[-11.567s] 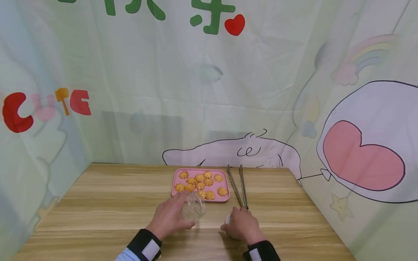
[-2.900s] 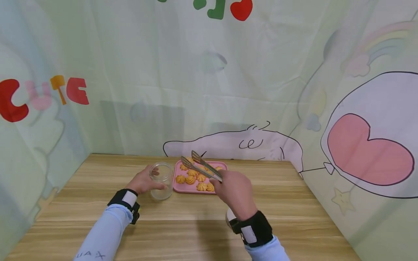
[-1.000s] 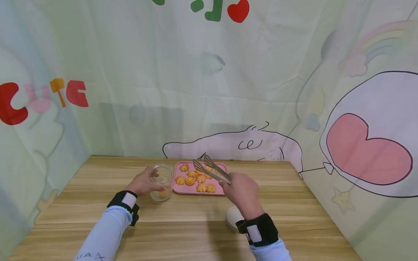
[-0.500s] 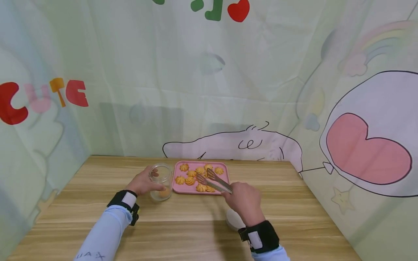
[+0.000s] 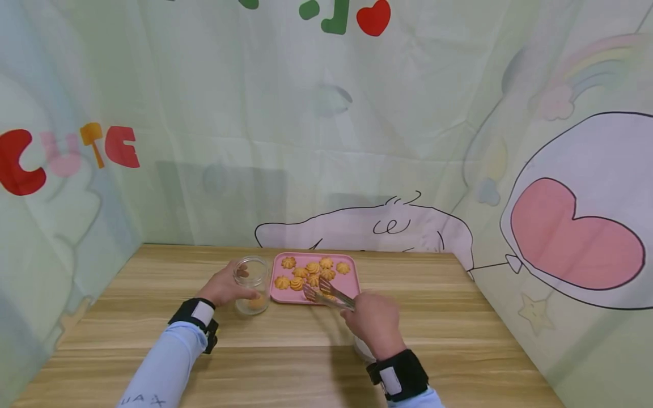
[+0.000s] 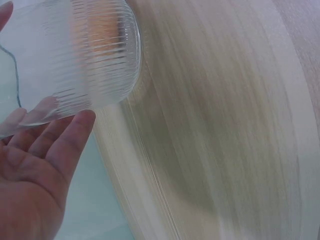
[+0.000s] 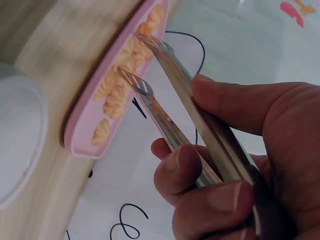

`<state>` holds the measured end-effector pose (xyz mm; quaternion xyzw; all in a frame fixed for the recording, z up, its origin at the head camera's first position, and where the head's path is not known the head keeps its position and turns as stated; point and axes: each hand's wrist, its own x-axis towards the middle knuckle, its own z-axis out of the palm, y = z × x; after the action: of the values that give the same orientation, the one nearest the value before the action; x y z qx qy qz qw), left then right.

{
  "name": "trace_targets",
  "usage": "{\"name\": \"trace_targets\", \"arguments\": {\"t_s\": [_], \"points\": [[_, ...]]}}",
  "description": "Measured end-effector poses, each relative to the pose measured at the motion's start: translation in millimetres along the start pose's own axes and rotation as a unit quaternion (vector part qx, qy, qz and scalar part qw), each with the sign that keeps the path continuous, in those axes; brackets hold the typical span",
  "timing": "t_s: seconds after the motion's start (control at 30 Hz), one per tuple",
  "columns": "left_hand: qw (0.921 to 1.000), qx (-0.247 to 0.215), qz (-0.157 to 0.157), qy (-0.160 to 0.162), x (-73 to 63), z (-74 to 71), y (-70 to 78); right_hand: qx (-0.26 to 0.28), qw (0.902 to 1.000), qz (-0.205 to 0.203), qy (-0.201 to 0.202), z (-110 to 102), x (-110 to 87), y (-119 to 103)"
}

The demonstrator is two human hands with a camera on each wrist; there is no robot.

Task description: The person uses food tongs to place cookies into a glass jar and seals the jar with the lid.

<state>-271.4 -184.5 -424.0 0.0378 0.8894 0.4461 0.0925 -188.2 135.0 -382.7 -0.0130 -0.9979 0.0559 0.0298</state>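
My left hand (image 5: pixel 227 288) holds an upright ribbed glass jar (image 5: pixel 259 273) by its side, left of the pink tray (image 5: pixel 350 283). One golden cookie (image 6: pixel 104 32) lies at the jar's bottom. Metal tongs (image 7: pixel 187 102) are gripped in my right hand (image 5: pixel 376 322), thumb on one arm and fingers around the other. Their slotted tips are apart, over the front edge of the tray, close above piped cookies (image 5: pixel 313 280). In the head view the tongs partly cover the cookies at the front. Nothing shows between the tips.
A white round object (image 7: pixel 20 140) sits on the wooden table (image 5: pixel 285 362) below my right hand, mostly hidden by it in the head view. A printed cloth backdrop (image 5: pixel 214 124) stands behind the table and along both sides.
Earlier the tongs lay on the table and the jar was tilted. A cookie has since appeared in the jar. Lately the tongs have come down toward the tray's front edge.
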Motion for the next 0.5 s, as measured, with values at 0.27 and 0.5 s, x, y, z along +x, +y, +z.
{"name": "trace_targets", "arguments": {"t_s": [0.27,0.5], "points": [[1.0000,0.001,0.002,0.002,0.0,0.9,-0.1,0.006,0.9994,-0.013,0.033,17,-0.6,-6],[1.0000,0.003,-0.006,0.002,-0.4,0.8,0.1,0.002,0.9978,-0.017,0.064,22,-3.4,-12]]}}
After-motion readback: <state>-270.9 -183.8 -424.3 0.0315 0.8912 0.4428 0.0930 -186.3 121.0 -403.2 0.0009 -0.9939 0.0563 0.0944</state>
